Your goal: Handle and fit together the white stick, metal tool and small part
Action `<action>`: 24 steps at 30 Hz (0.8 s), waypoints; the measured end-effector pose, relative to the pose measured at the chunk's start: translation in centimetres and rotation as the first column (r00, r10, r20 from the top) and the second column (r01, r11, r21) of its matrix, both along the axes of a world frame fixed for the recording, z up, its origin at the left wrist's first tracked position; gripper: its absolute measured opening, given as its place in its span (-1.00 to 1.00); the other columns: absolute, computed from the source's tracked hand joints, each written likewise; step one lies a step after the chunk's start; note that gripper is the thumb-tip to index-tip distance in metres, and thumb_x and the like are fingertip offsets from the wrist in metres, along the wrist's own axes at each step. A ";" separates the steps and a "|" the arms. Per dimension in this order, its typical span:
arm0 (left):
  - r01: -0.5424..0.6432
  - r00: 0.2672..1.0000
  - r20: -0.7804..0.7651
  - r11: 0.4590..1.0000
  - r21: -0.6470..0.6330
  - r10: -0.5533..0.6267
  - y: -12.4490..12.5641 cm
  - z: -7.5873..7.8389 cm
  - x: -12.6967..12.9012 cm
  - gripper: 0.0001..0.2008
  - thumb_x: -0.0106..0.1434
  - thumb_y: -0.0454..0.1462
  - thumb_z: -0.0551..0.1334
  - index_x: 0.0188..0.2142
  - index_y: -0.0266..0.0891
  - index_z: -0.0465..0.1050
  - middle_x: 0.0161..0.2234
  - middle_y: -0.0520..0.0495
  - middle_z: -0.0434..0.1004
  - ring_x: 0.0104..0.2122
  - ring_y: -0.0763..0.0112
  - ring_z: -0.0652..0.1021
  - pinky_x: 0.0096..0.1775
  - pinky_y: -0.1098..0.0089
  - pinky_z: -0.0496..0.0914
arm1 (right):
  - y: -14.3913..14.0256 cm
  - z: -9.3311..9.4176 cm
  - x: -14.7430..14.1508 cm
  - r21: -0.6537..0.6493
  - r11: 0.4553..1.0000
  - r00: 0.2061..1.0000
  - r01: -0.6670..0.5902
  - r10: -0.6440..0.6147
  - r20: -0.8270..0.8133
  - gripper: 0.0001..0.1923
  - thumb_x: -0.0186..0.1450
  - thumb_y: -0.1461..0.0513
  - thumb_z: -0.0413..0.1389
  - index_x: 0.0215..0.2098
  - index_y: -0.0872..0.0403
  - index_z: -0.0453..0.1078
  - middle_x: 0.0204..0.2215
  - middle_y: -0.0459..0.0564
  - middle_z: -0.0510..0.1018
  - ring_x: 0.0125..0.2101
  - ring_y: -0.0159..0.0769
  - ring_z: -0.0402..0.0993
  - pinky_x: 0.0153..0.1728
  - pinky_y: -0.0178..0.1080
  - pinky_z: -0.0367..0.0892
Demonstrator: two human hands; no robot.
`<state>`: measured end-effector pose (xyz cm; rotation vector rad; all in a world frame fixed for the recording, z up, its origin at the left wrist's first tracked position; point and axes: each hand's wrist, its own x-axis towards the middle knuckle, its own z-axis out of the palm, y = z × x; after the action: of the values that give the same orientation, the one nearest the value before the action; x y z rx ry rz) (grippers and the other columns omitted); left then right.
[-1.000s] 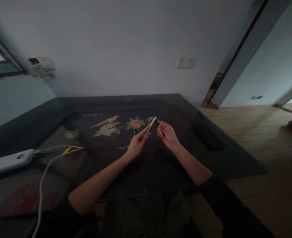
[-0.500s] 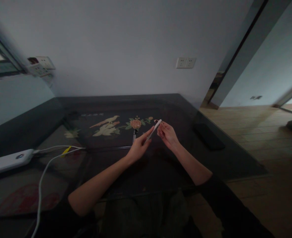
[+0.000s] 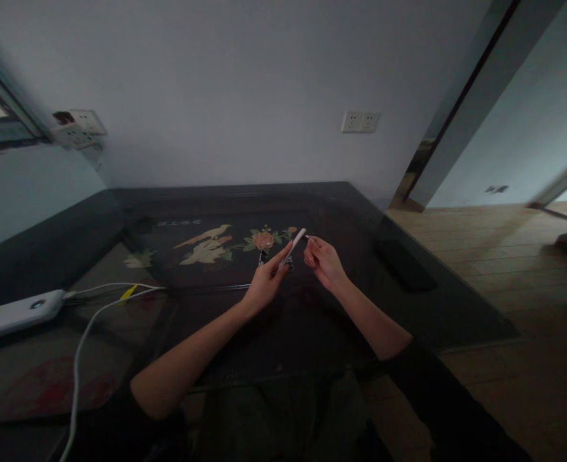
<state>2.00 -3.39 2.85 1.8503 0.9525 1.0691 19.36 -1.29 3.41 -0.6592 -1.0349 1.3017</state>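
Observation:
My left hand [image 3: 264,282] grips a thin, flat, pale slab [image 3: 293,246], phone-like in outline and tilted so that I see mostly its edge. Close to its upper end, my right hand [image 3: 324,260] is closed in a pinch, with a small dark tip [image 3: 306,237] showing at the fingers; what it belongs to is too small to make out. Beside the left fingers a dark and silvery piece [image 3: 262,258] shows, partly covered by that hand. Both hands are above the dark glossy tabletop [image 3: 245,340].
A black flat rectangular object [image 3: 405,265] lies to the right. On the left are a white power strip [image 3: 21,314] and a white cable [image 3: 79,359] with a yellow tag [image 3: 128,292]. Wall sockets [image 3: 360,122] are behind the table, which is decorated with a bird and flowers.
The slab has shifted slightly left and turned a little in my left hand. My right fingers have come away from its edge, leaving a small gap.

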 end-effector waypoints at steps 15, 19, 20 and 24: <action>0.025 0.997 0.074 1.000 -0.005 -0.024 0.3 -0.1 0.0 -0.44 0.33 -0.29 0.15 0.31 -0.20 0.20 -0.06 -0.17 0.59 -0.26 0.35 0.52 -0.20 0.39 0.41 | 0.1 0.0 -0.1 0.015 1.000 1.000 -0.009 0.009 0.006 -0.61 0.09 -0.03 0.32 -0.37 0.06 0.38 -0.76 -0.29 0.22 -0.71 -0.51 -0.03 -0.62 -0.29 -0.11; -0.017 0.999 0.027 1.000 -0.010 0.018 0.3 0.0 -0.3 -0.44 0.33 -0.29 0.14 0.32 -0.23 0.18 -0.06 -0.16 0.58 -0.35 0.42 0.49 -0.24 0.44 0.39 | 0.0 0.0 -0.1 -0.001 1.000 1.000 -0.009 0.009 0.000 -0.58 0.05 -0.04 0.35 -0.34 0.06 0.38 -0.76 -0.30 0.21 -0.72 -0.52 -0.03 -0.63 -0.30 -0.13; -0.020 1.000 0.016 1.000 -0.005 0.020 0.3 0.0 -0.2 -0.44 0.34 -0.29 0.14 0.32 -0.23 0.18 -0.05 -0.16 0.58 -0.35 0.42 0.49 -0.23 0.44 0.39 | 0.0 0.0 -0.1 -0.002 1.000 1.000 -0.007 0.007 0.000 -0.58 0.05 -0.04 0.34 -0.35 0.05 0.37 -0.76 -0.30 0.22 -0.72 -0.52 -0.03 -0.63 -0.30 -0.13; 0.009 1.000 0.014 1.000 0.026 -0.009 0.1 -0.3 -0.1 -0.45 0.34 -0.28 0.14 0.31 -0.21 0.19 -0.01 -0.16 0.57 -0.23 0.35 0.53 -0.14 0.38 0.41 | -0.1 0.1 -0.1 0.005 1.000 1.000 0.007 -0.007 0.012 -0.60 0.07 -0.05 0.33 -0.40 0.05 0.35 -0.76 -0.29 0.21 -0.71 -0.51 -0.04 -0.62 -0.29 -0.12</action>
<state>1.90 -3.32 2.53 1.8635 0.9251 1.0926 19.25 -1.36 3.47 -0.6672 -1.0437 1.2903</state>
